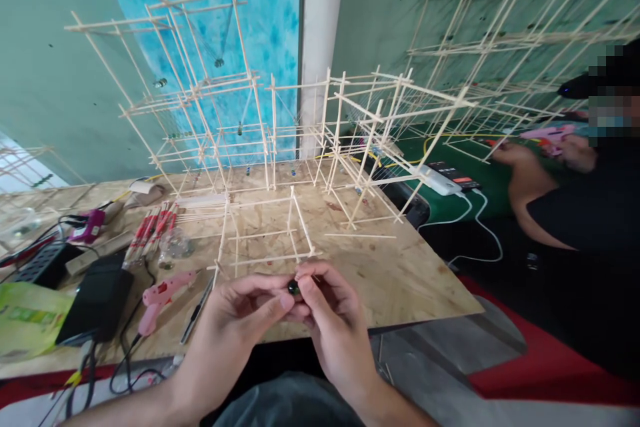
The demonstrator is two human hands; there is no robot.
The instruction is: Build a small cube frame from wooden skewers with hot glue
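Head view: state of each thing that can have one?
left hand: pinching the bead
right hand: pinching the bead
dark bead: held between both hands, partly hidden by fingers
glue gun: lying on the board, cord attached
stick frame: upright on the board
red-handled tools: lying side by side
white adapter: cable attached

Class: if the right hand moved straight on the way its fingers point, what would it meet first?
Likely the nearest stick of the low skewer frame ahead of the right hand, though depth is unclear.
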